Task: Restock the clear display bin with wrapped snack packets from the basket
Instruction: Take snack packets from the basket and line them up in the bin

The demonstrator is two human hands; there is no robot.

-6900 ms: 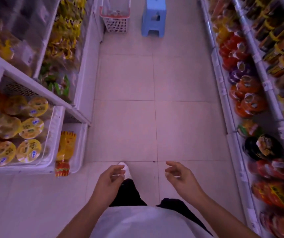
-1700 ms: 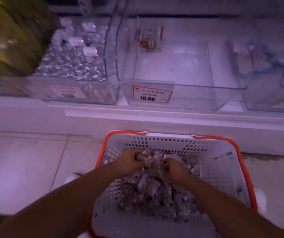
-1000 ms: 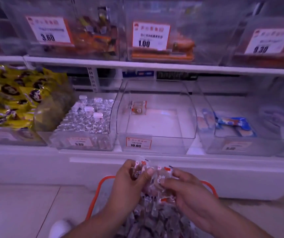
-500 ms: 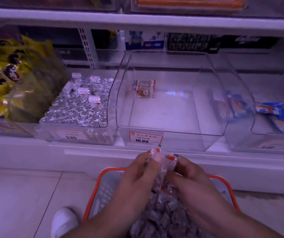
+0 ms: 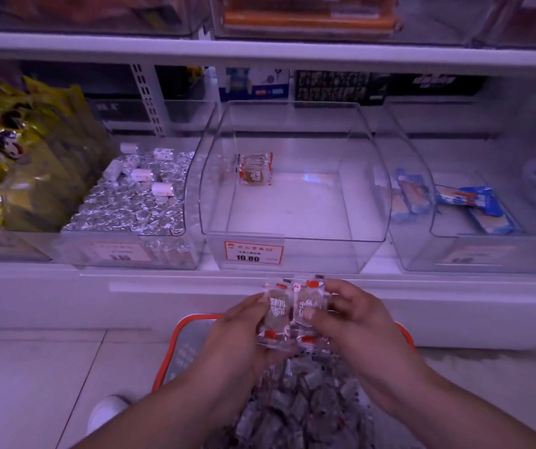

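Snack packets lifted clear of the basket

Snack packets [image 5: 293, 314] were held side by side, pinched between the closed fingers of the left hand [image 5: 244, 332] and right hand [image 5: 354, 322], just above the orange-rimmed basket [image 5: 192, 322], where many more were heaped. Half a second earlier the bundle had been bunched lower; now it was raised and squared toward the shelf. Beyond, the clear display bin [image 5: 292, 251] was seen nearly bare, one packet [image 5: 255, 168] at its back, so loading had barely begun.
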